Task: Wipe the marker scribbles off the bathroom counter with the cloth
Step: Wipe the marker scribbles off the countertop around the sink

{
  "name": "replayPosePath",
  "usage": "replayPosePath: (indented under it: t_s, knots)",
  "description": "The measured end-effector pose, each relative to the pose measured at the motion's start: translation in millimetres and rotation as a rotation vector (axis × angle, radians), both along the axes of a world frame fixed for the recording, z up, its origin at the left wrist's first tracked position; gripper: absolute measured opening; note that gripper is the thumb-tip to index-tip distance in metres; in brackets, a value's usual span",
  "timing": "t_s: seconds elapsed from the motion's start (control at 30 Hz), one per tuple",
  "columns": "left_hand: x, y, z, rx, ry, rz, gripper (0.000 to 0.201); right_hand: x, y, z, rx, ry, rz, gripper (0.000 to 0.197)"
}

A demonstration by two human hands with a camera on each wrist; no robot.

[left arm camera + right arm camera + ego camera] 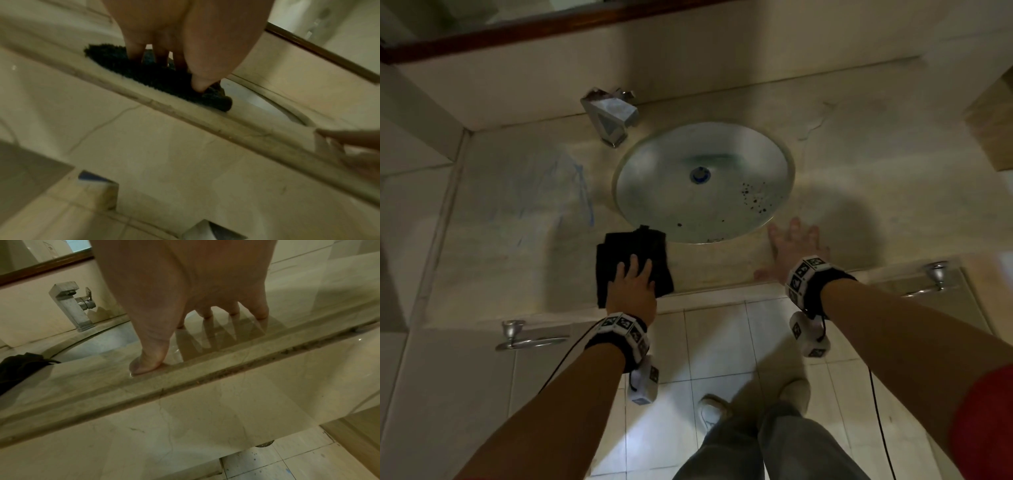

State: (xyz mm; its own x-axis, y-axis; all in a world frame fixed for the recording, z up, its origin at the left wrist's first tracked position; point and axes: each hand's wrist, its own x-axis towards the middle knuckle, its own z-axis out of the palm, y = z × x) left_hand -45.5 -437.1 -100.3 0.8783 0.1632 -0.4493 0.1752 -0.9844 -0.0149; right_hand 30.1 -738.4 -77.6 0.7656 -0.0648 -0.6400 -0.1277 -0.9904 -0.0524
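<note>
A left hand (635, 286) pressed a folded black cloth (633, 255) flat-fingered onto the marble bench (493, 260), lower centre of the frame, beside the round sink (782, 164). Faint blue marker scribbles (582, 192) showed at left. The right hand (792, 246) rested spread and released on the bench.

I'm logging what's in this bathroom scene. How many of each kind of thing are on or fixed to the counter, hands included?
Cloth: 1, black
Hands: 2, left hand and right hand
Faucet: 1
Sink basin: 1
Towel bars: 2, at and
Total: 7
</note>
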Motion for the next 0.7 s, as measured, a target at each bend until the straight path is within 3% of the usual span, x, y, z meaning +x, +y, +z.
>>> replayPosePath:
  t_s: [0.13, 0.4, 0.47, 0.57, 0.7]
  knots:
    - [3, -19, -1, 0.03, -0.029, 0.003, 0.054, 1, 2, 1, -0.009, 0.016, 0.001, 0.119]
    - [19, -123, 1, -0.105, -0.047, -0.229, 0.067, 2, 2, -4, -0.004, 0.012, -0.018, 0.117]
    - [22, -144, 2, -0.126, -0.038, -0.268, 0.07, 2, 3, -2, -0.018, 0.008, -0.011, 0.109]
    - [26, -150, 0, -0.143, -0.042, -0.305, 0.07, 2, 2, -3, -0.016, -0.003, -0.012, 0.1]
    - [26, -137, 1, -0.172, -0.057, -0.308, 0.056, 3, 0, -10, -0.008, -0.015, -0.018, 0.11]
